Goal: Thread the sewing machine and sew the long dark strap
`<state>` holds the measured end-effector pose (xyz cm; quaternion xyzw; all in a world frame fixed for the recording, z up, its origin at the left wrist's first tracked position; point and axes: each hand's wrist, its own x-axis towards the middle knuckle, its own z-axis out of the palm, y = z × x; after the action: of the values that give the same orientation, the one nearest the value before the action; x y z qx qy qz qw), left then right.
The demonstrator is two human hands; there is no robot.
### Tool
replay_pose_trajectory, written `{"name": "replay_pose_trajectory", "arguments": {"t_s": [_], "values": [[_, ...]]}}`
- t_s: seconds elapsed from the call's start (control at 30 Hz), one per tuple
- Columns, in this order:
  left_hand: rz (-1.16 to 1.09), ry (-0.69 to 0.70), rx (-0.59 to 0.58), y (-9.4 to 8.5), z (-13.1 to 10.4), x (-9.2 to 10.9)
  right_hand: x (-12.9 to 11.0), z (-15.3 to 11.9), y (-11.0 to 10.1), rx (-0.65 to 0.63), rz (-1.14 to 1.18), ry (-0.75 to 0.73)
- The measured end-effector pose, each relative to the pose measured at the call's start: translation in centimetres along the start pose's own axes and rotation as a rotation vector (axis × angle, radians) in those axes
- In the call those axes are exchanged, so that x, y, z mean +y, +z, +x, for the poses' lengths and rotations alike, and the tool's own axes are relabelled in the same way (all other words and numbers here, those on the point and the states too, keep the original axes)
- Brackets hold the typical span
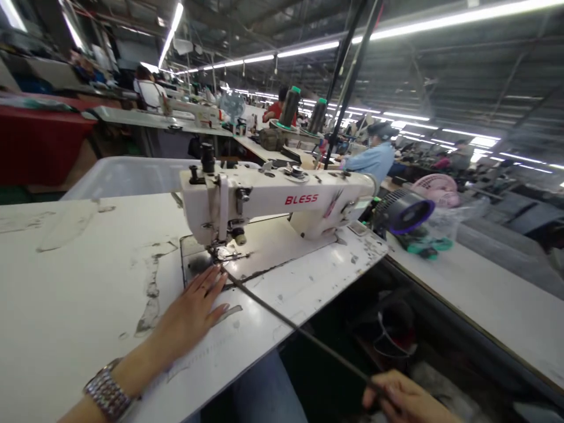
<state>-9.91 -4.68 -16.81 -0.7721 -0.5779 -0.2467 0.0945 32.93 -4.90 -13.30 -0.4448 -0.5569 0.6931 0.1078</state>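
A white sewing machine point(273, 197) marked BLESS stands on the worktable. My left hand point(191, 317) lies flat on the table in front of the needle area, fingers stretched toward the presser foot point(224, 252). From beside those fingertips a long, narrow dark strip point(295, 326) runs taut down to the right, past the table's front edge. At the lower right my right hand point(396, 396) is closed round the strip's near part, slightly blurred. What lies right under the presser foot is too small to make out.
The worn white tabletop point(74, 276) spreads to the left. Dark thread cones point(289, 107) stand behind the machine. To the right are a fan with a purple rim point(405, 211) and another table point(484, 299). A person in light blue point(372, 157) sits beyond the machine.
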Motion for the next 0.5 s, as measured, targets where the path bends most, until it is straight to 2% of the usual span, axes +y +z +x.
{"name": "replay_pose_trajectory", "arguments": {"t_s": [0.07, 0.13, 0.2, 0.27, 0.33, 0.4, 0.5], "values": [[-0.017, 0.003, 0.010, 0.3, -0.1, -0.3, -1.5, -1.2, -2.1, 0.148, -0.380, -0.027], [-0.009, 0.020, 0.013, 0.7, -0.2, -0.6, -3.4, -2.1, -3.3, 0.295, -0.675, -0.028], [0.005, 0.040, 0.013, 1.0, -0.4, -0.8, -4.6, -2.7, -3.5, 0.431, -0.801, -0.044], [0.016, 0.050, 0.018, 1.4, -0.5, -1.0, -4.3, -2.8, -3.7, 0.541, -0.862, -0.057], [0.015, 0.066, 0.036, 1.7, -0.6, -1.2, -2.2, -2.8, -4.6, 0.607, -0.918, -0.008], [0.009, 0.075, 0.049, 1.9, -0.7, -1.4, 1.2, -3.5, -6.6, 0.683, -0.946, 0.085], [0.010, 0.080, 0.040, 2.4, -0.9, -1.8, 6.9, -7.1, -10.5, 0.892, -0.971, 0.269]]}}
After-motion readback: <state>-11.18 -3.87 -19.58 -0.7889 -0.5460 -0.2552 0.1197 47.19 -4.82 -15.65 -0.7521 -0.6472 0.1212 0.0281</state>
